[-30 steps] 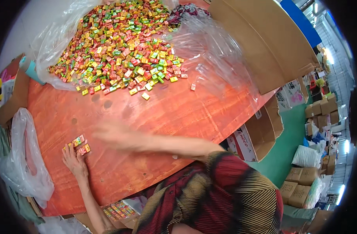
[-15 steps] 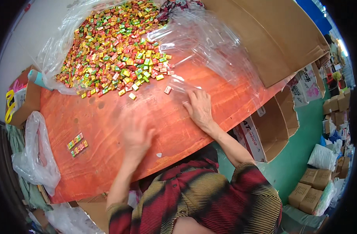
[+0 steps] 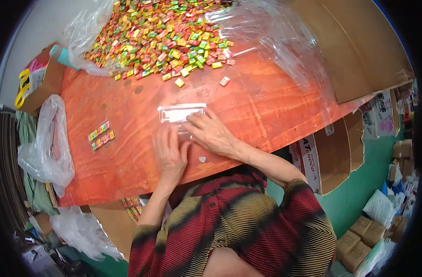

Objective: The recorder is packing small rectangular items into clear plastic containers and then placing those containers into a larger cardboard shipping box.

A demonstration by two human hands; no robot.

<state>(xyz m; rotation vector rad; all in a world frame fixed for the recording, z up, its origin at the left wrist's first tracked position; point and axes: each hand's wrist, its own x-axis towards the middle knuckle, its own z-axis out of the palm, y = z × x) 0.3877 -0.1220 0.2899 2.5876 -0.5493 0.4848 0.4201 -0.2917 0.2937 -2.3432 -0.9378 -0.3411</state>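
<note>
A shallow clear plastic tray (image 3: 173, 114) with bright reflections lies on the orange-red table in front of me. My right hand (image 3: 210, 132) grips its right end with curled fingers. My left hand (image 3: 170, 150) is at the tray's near left side, fingers pointing away from me and smeared by motion; whether they touch the tray is unclear. Farther back spreads a big pile of small wrapped candies (image 3: 169, 41) in yellow, red and green. One reddish candy (image 3: 225, 81) and one yellow candy (image 3: 179, 82) lie apart at its near edge.
Two filled rows of candies in a clear pack (image 3: 101, 135) lie on the left. Loose clear plastic trays (image 3: 275, 39) are heaped at the back right, beside a large cardboard sheet (image 3: 354, 46). A plastic bag (image 3: 49, 143) hangs over the left edge. Open cartons (image 3: 333, 157) stand below right.
My right hand has come left and nearer, bringing the clear tray to the middle. My left hand has moved in beside it. The whole view has shifted, with the pile now higher.
</note>
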